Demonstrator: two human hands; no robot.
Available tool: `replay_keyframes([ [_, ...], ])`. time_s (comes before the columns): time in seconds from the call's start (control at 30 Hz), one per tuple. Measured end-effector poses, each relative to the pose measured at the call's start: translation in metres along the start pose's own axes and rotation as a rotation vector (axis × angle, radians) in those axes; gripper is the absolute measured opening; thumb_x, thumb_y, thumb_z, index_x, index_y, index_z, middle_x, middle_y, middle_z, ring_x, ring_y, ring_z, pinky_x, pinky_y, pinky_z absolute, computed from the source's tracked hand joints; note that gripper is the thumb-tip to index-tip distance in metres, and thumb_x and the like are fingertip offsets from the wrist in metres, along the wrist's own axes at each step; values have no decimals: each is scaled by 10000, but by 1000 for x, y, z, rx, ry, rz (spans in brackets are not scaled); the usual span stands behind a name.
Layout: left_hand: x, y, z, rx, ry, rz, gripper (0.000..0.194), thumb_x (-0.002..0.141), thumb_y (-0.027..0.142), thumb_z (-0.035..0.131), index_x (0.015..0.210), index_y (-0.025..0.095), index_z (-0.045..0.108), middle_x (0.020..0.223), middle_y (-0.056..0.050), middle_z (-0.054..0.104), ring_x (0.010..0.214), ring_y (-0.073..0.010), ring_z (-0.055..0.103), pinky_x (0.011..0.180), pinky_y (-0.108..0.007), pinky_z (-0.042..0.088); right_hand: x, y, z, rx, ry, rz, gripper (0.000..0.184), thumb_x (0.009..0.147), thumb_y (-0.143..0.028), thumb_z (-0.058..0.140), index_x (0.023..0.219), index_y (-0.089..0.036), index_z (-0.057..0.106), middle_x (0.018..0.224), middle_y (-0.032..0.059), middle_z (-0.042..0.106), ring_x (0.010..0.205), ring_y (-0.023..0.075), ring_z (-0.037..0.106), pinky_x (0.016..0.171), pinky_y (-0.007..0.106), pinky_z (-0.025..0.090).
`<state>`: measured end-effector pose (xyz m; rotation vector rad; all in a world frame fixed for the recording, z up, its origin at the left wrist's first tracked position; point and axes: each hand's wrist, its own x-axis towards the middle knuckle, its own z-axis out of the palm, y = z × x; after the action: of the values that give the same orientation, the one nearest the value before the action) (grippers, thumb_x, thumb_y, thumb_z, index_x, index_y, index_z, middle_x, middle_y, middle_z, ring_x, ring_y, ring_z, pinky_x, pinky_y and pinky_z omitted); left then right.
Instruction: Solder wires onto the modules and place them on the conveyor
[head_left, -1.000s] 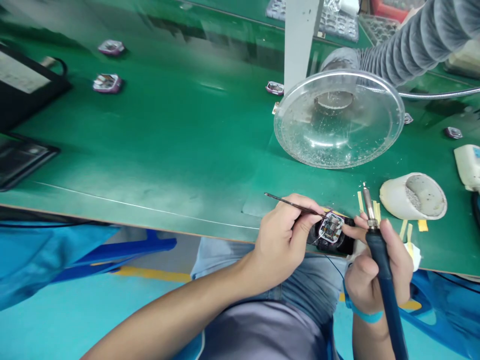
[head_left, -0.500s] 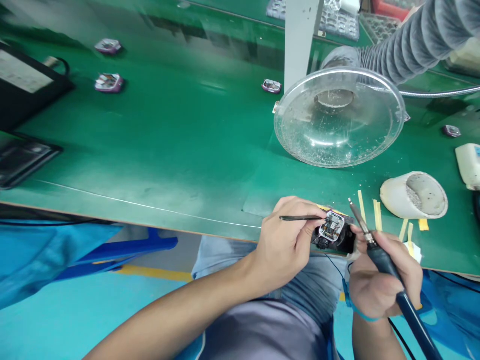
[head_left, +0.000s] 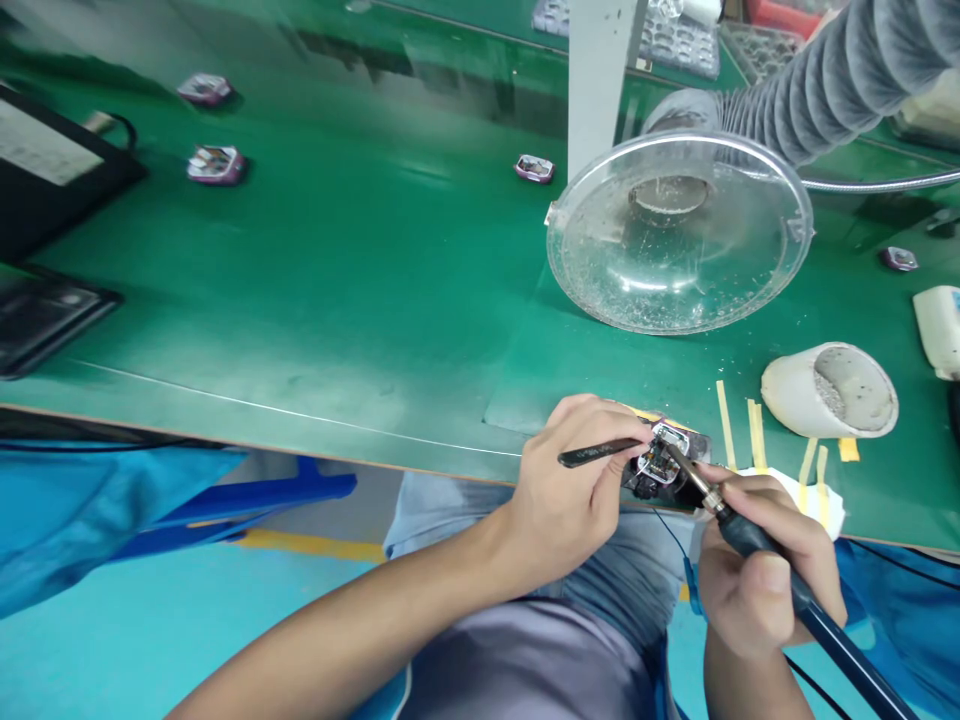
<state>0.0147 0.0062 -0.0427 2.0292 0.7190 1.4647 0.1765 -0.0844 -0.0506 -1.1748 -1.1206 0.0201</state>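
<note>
My left hand [head_left: 574, 475] is closed on black tweezers [head_left: 600, 453], whose far end reaches a small open electronic device [head_left: 664, 455]. The device has a pale rim with a circuit board and wires inside, and sits on a dark holder [head_left: 694, 490] at the table's front edge. My right hand [head_left: 772, 560] grips a soldering iron [head_left: 750, 540] with a dark blue handle. The iron's metal tip points left and meets the inside of the device, close to the tweezers' end. Whether the tip touches a wire or the board, I cannot tell.
A clear fume hood [head_left: 679, 290] on a grey ribbed hose [head_left: 825, 90] stands beyond my hands. A white cup [head_left: 829, 390] lies tilted at right, near yellow tape strips [head_left: 724, 425]. Similar small devices [head_left: 216, 165] sit further back; a black box [head_left: 52, 170] is at left.
The soldering iron has come down and left, its tip now in the device instead of raised beside it. My right hand has uncovered more white paper. The tweezers have turned slightly.
</note>
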Motion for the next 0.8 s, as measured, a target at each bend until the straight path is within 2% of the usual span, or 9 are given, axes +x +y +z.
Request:
replay_keyframes([
  [0.33,1,2,-1,18,-3,-15,303,1083,0,624,1238,241,722,1109,-56,895,1028,-213,865,986,-392,686,0,0,-1,4,-20,3,254,1085,-381,723,1103,-160,848,893,64,786,886,317,834,741,461,640],
  [0.53,1,3,-2,28,-10,-12,298,1081,-1,621,1234,233,726,1113,-58,892,1023,-207,860,1001,-386,687,5,0,-3,64,-31,0,317,1139,-429,714,1188,-146,847,948,83,814,862,276,807,739,437,663],
  [0.8,3,7,-5,7,14,-76,185,1140,92,637,1245,225,711,1127,-74,879,1048,-209,849,965,-358,689,8,1,0,81,-12,-38,307,1173,-398,691,1235,-139,843,947,81,798,873,257,786,714,406,673],
])
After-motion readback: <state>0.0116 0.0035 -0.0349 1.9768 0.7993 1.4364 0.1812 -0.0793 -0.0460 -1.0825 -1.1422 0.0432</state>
